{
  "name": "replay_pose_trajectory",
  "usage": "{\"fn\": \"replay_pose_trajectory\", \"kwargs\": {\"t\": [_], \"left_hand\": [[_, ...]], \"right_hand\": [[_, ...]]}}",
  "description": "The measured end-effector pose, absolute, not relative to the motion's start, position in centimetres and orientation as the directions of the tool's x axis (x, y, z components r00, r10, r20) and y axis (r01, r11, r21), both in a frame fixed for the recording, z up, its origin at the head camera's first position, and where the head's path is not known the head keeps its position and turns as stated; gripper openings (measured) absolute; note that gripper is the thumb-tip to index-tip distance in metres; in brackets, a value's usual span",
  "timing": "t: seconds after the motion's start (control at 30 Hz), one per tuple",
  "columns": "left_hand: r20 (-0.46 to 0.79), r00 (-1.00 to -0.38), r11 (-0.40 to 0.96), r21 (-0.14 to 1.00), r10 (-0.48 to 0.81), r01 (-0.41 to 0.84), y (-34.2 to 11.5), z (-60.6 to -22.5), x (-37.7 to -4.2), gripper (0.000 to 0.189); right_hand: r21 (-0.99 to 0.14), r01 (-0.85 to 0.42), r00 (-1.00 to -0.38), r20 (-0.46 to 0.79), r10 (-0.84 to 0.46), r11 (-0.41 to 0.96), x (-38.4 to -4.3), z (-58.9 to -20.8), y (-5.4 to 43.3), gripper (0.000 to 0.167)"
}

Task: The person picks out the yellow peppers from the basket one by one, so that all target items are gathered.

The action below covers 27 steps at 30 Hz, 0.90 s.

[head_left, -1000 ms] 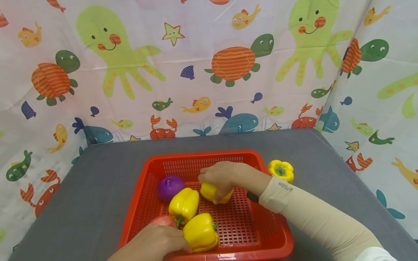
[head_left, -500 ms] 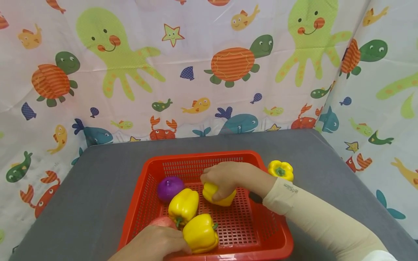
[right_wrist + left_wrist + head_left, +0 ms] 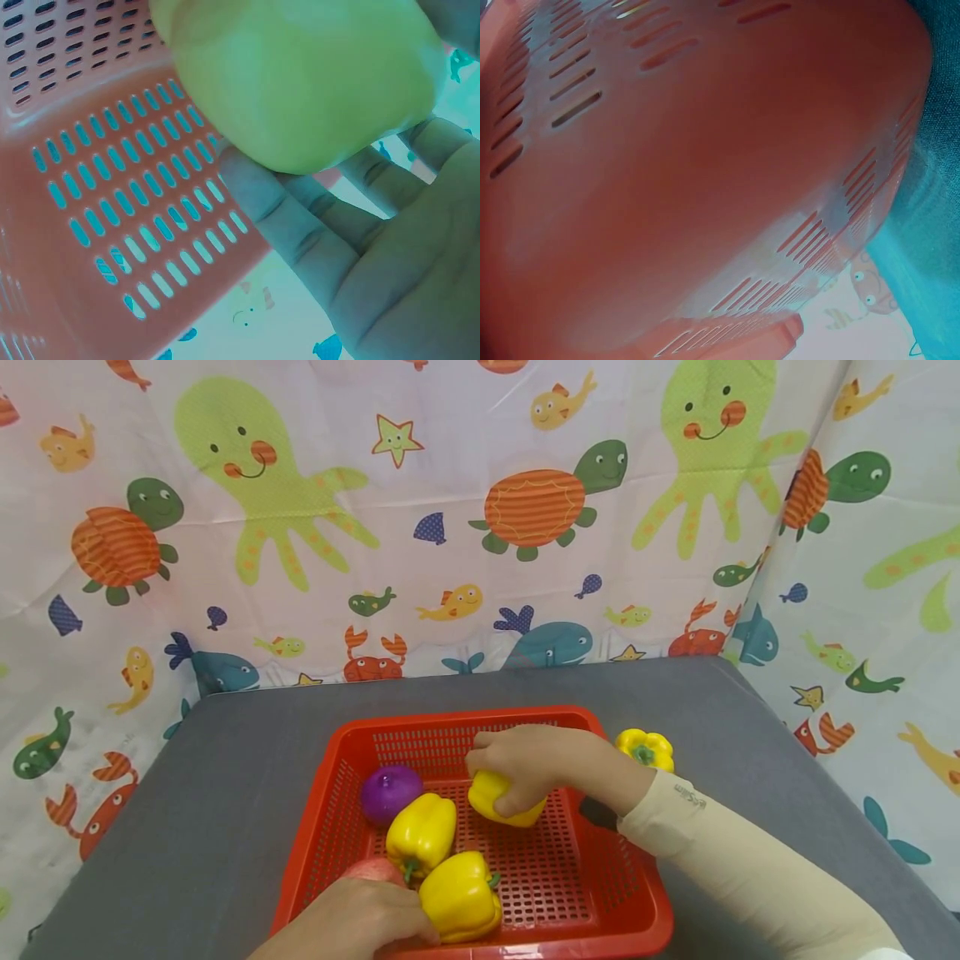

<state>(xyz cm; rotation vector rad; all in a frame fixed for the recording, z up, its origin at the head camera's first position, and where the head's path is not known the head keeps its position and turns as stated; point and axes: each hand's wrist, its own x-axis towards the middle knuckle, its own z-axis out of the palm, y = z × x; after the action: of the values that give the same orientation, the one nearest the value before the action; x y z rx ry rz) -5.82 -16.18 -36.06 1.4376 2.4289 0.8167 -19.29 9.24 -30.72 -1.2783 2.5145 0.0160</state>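
Note:
My right hand (image 3: 525,766) grips a yellow bell pepper (image 3: 501,797) inside the red plastic basket (image 3: 465,720). In the right wrist view the same bell pepper (image 3: 300,82) fills the top, fingers curled under it. My left hand (image 3: 356,917) holds the basket's near-left edge, its fingertips partly hidden. Beside it lie a yellow bell pepper (image 3: 460,897) and a pinkish-red round fruit (image 3: 375,870), mostly covered by the hand. Another yellow bell pepper (image 3: 422,833) and a purple onion-like vegetable (image 3: 391,794) sit at the basket's left. Only basket wall (image 3: 705,165) shows close up in the left wrist view.
One more yellow bell pepper (image 3: 647,750) stands outside the basket, past its right rim, close to my right forearm. A grey cloth (image 3: 225,777) covers the table. A curtain (image 3: 450,452) printed with sea animals surrounds it at the back and sides.
My right hand has shifted slightly to the right with the bell pepper, which has risen a little since half a second ago. My left hand has stayed in place.

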Motion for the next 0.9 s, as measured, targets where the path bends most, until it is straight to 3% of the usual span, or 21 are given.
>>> {"fn": "replay_pose_trajectory", "kwargs": {"t": [0.53,0.9], "left_hand": [[0.099,-0.504,0.379,0.541,0.858,0.751,-16.2,-36.0,-5.9,0.03],[0.117,-0.501,0.374,0.527,0.858,0.763,-16.2,-36.1,-5.8,0.028]], "right_hand": [[-0.17,-0.792,-0.55,-0.217,-0.807,0.586,-18.6,-29.3,10.7,0.034],[-0.186,-0.825,-0.511,-0.158,-0.845,0.534,-18.1,-28.5,11.8,0.035]]}}
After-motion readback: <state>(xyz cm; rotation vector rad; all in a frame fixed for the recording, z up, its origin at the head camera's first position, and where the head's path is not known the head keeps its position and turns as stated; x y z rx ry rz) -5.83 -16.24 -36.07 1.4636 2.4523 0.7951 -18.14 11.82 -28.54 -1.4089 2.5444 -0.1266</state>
